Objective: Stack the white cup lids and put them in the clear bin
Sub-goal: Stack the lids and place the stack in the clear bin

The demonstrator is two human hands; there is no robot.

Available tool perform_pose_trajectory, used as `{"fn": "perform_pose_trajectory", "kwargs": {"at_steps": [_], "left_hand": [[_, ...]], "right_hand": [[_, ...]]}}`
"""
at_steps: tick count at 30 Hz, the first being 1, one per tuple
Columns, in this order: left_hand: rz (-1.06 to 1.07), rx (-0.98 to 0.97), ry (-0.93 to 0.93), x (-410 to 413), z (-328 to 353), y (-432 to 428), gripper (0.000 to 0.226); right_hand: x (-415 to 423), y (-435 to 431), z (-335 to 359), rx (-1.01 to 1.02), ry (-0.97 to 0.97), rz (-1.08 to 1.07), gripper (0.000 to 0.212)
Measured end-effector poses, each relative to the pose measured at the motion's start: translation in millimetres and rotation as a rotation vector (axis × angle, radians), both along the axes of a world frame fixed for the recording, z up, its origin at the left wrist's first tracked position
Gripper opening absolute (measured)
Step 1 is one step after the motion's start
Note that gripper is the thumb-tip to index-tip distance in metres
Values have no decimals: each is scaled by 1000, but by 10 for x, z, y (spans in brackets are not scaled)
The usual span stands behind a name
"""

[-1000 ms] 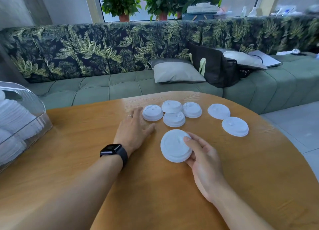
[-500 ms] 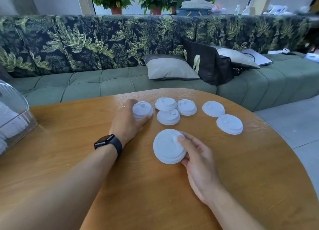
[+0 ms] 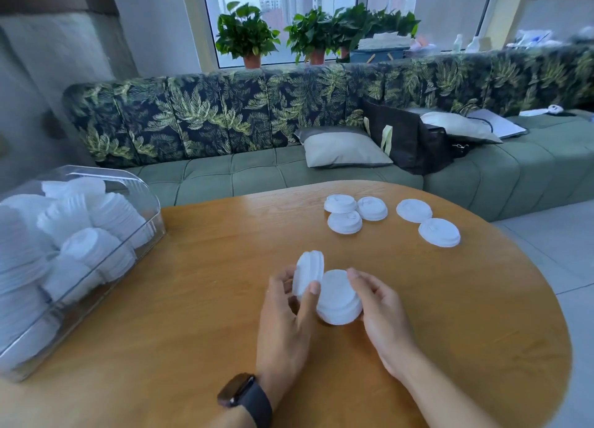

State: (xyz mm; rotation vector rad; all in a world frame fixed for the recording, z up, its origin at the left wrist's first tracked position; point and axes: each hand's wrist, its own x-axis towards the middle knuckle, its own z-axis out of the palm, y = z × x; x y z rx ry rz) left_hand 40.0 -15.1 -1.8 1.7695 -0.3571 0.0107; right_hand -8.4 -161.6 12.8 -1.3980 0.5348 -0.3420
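Note:
My left hand (image 3: 286,318) grips a small white lid (image 3: 308,275), tilted on edge above the table. Right beside it, my right hand (image 3: 382,312) holds a larger white lid (image 3: 339,297); the two lids touch or nearly touch. Several more white lids lie flat at the table's far side: a cluster of three (image 3: 344,222) and two larger ones (image 3: 439,232) to its right. The clear bin (image 3: 154,225) stands at the left table edge, filled with stacks of white lids.
The round wooden table (image 3: 199,315) ends close on the right, with grey floor (image 3: 565,247) beyond. A green sofa (image 3: 257,177) with a grey cushion and a black bag runs behind the table. A black watch (image 3: 239,392) sits on my left wrist.
My left hand picked a small lid out of the far cluster and brought it back to the lid in my right hand. The view swung left, showing the bin fully.

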Motion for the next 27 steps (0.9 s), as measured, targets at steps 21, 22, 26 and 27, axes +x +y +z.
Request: {"fn": "perform_pose_trajectory", "kwargs": {"at_steps": [21, 22, 26, 27], "left_hand": [[-119, 420, -363, -391, 12, 165, 75], [-124, 424, -359, -390, 11, 166, 78], [-145, 448, -329, -379, 15, 165, 86], [-142, 460, -320, -374, 13, 164, 88]], "right_hand": [[-245, 91, -19, 29, -66, 147, 22], [-249, 88, -17, 37, -69, 152, 20], [-252, 70, -24, 112, -71, 142, 21], [-249, 69, -24, 133, -71, 142, 22]]}}
